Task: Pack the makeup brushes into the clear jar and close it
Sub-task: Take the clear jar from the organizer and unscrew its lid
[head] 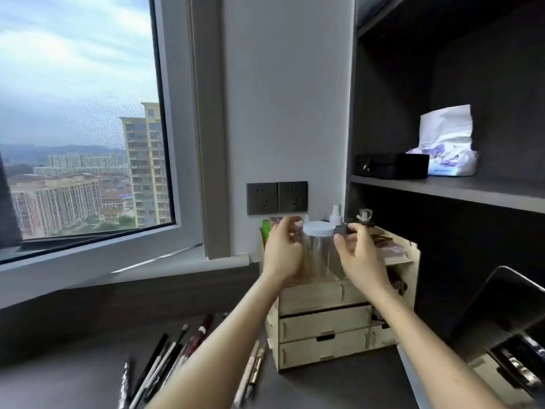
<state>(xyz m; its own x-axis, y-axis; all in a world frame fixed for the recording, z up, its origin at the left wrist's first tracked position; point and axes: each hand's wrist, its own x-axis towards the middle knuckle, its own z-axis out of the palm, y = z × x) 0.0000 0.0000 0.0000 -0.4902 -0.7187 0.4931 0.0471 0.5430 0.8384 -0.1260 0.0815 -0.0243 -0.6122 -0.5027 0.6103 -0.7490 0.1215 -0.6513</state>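
The clear jar [319,258] with a white lid [318,228] stands upright on top of a wooden drawer organizer [324,329]. My left hand [282,252] is cupped against the jar's left side, fingers curled round behind it. My right hand [360,258] hovers at the jar's right side with thumb and fingers apart, holding nothing. Several makeup brushes [165,364] lie loose on the dark desk at the lower left. Two more slim brushes [253,369] lie beside the organizer, partly hidden by my left forearm.
A spray bottle [335,214] and a perfume bottle [365,217] stand right behind the jar. Wall sockets [277,197] are above. A shelf on the right carries a black box [392,165] and a tissue pack [448,143]. A dark tilted screen [501,314] stands at the lower right.
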